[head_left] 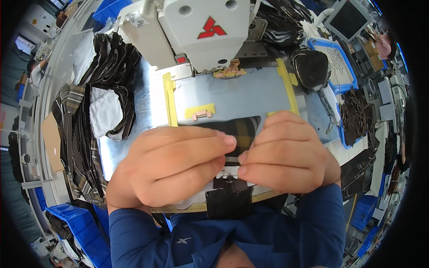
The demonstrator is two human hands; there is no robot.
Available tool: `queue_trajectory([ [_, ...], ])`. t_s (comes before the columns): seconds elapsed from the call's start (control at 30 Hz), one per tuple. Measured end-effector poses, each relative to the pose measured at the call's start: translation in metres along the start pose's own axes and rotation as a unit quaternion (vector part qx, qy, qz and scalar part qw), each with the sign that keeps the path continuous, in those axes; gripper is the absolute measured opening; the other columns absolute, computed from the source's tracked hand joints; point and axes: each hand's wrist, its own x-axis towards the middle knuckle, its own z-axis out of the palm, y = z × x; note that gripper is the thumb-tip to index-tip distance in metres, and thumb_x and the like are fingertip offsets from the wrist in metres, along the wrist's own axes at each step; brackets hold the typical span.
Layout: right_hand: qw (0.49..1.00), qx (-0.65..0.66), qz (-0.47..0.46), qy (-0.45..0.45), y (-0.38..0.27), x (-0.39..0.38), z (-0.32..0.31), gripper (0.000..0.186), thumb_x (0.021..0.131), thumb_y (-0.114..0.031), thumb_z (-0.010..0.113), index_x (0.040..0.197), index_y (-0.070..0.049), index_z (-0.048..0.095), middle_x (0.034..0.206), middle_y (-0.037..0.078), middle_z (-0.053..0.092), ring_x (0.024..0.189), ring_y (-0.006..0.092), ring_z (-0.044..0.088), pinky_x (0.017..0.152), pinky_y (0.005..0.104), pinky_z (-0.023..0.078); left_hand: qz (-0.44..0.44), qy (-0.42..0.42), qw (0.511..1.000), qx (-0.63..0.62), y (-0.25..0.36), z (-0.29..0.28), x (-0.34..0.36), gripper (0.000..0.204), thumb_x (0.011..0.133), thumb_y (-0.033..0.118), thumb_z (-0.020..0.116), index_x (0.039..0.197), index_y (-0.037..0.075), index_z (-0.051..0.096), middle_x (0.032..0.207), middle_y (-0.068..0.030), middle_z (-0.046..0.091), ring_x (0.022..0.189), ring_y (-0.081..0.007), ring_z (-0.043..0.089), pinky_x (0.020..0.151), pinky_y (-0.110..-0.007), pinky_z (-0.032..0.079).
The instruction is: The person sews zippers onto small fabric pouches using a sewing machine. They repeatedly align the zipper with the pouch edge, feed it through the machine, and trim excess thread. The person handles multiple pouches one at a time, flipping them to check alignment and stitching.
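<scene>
A dark plaid fabric piece (245, 134) with olive and pale stripes lies at the near edge of the sewing machine's metal plate (223, 96). My left hand (176, 158) has its fingers drawn together on the left part of the fabric, covering much of it. Opposite, my right hand (288, 154) pinches at the fabric's lower right edge; its fingertips hide the exact grip. Just below the fingertips, a small pale part (230, 172) sits above a black strip (229, 201) that hangs over the table's front edge.
A white sewing machine head (205, 27) stands over the plate, which has yellow tape (170, 100) along its sides. Stacks of dark fabric pieces (111, 58) are at the left. Blue trays (335, 62) hold small parts at the right. A blue bin (80, 228) stands lower left.
</scene>
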Motion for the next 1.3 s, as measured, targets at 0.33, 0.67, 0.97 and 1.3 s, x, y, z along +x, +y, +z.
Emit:
queue_trajectory([
  [0.33,0.998,0.012,0.027,0.053,0.006,-0.006,0.003,0.018,0.077,-0.009,0.077,0.093,0.000,0.075,0.087,0.010,0.070,0.071,0.0234,0.066,0.061,0.0338,0.054,-0.015,-0.010,0.974,-0.227,-0.021,0.008,0.003,0.042,0.090,0.039,0.084,0.107,0.001,0.078,0.111,-0.0205,0.077,0.093,-0.0384,0.076,0.080,-0.045,0.063],
  [0.67,0.999,0.028,0.008,0.037,0.008,-0.009,0.005,0.017,0.079,-0.009,0.075,0.093,0.001,0.074,0.088,0.010,0.069,0.071,0.0229,0.066,0.064,0.0348,0.056,-0.009,0.006,0.998,-0.059,-0.017,0.017,-0.012,0.019,0.096,0.029,0.080,0.094,0.011,0.078,0.099,-0.0068,0.081,0.093,-0.0261,0.077,0.078,-0.039,0.048],
  [0.97,0.999,-0.025,0.010,0.023,-0.001,-0.005,0.002,0.012,0.080,-0.008,0.080,0.091,-0.005,0.076,0.089,0.007,0.074,0.075,0.0229,0.071,0.064,0.0347,0.051,0.004,-0.024,0.999,-0.030,-0.013,0.021,-0.010,0.017,0.088,0.014,0.076,0.103,0.010,0.083,0.102,-0.0054,0.082,0.093,-0.0195,0.078,0.077,-0.033,0.046],
  [1.3,0.995,-0.093,-0.032,0.000,-0.014,-0.005,0.007,0.019,0.074,-0.011,0.075,0.090,0.000,0.072,0.083,0.006,0.068,0.069,0.0196,0.062,0.062,0.0328,0.047,0.040,-0.037,0.996,-0.071,-0.023,0.030,-0.009,0.024,0.088,0.019,0.069,0.102,0.003,0.080,0.096,-0.0089,0.080,0.084,-0.0209,0.077,0.075,-0.034,0.048],
])
